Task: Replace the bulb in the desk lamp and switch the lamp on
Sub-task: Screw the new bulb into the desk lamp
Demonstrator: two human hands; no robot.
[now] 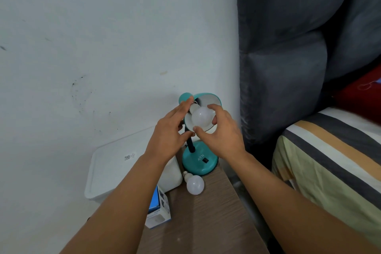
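A teal desk lamp stands on a narrow wooden table, its round base carrying a black switch. Its shade is tipped toward me. A white bulb sits in the shade's socket. My right hand curls its fingers and thumb round this bulb. With straight fingers my left hand touches the shade's left rim and neck. A second white bulb lies loose on the table in front of the lamp base.
A blue and white bulb box lies at the table's left edge. A white lidded bin stands left of the table against the wall. To the right are a grey padded headboard and a bed with a striped sheet.
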